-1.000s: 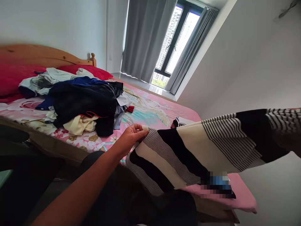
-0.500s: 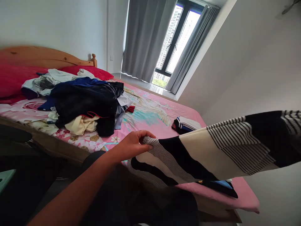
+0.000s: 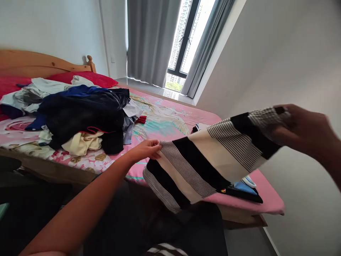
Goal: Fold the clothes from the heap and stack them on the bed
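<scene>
A black, cream and striped knit garment (image 3: 213,153) is stretched in the air between my two hands, over the near edge of the bed. My left hand (image 3: 146,148) pinches its left upper edge between thumb and fingers. At the right, my right hand (image 3: 301,129) grips the bunched other end, higher up. The garment's lower left part hangs down in front of my dark-clothed lap. Its exact kind is hard to tell. Behind it, folded clothes (image 3: 243,192) in blue and black lie on the bed, partly covered from view.
A heap of loose clothes (image 3: 85,113) lies on the bed's left side, near red pillows (image 3: 87,79) and a wooden headboard (image 3: 34,64). Another folded pile (image 3: 198,127) sits farther back on the pink bedsheet (image 3: 205,115). A wall (image 3: 266,71) rises at the right.
My right hand has come into clear view at the right, holding the garment's end. The garment is less extended, and its right end has moved left. The view has shifted slightly right.
</scene>
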Demonstrator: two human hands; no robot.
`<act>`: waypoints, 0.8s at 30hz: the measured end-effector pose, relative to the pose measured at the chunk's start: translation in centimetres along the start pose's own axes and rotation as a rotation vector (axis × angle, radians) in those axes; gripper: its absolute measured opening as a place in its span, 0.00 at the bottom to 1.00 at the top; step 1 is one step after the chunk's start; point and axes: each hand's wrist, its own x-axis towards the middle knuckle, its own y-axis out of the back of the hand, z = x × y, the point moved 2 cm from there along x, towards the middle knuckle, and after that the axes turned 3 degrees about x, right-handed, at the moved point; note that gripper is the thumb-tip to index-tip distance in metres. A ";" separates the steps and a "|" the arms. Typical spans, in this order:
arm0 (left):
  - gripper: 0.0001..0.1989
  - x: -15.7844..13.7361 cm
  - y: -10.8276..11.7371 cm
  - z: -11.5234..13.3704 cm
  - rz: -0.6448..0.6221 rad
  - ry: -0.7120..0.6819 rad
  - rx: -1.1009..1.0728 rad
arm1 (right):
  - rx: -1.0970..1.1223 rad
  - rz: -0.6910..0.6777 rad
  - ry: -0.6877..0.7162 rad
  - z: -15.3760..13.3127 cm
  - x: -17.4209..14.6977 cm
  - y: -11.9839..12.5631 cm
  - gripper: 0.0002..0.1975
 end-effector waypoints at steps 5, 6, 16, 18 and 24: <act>0.18 2.1 4.5 4.0 0.550 -0.291 0.415 | 0.121 -0.037 0.051 0.9 2.0 -5.9 0.19; 0.18 1.8 4.9 4.8 0.635 -0.315 0.503 | 0.164 -0.024 0.061 1.4 1.9 -7.2 0.19; 0.13 -0.9 -4.7 -12.8 0.430 -0.080 0.689 | 0.313 -0.257 -0.046 5.2 -18.8 -23.9 0.20; 0.15 -1.8 -6.8 -16.8 0.343 -0.059 0.770 | 0.344 -0.362 -0.151 5.4 -23.9 -26.2 0.19; 0.17 -3.6 -6.4 -17.7 0.452 -0.184 0.927 | 0.461 -0.335 -0.889 6.1 -27.5 -27.1 0.21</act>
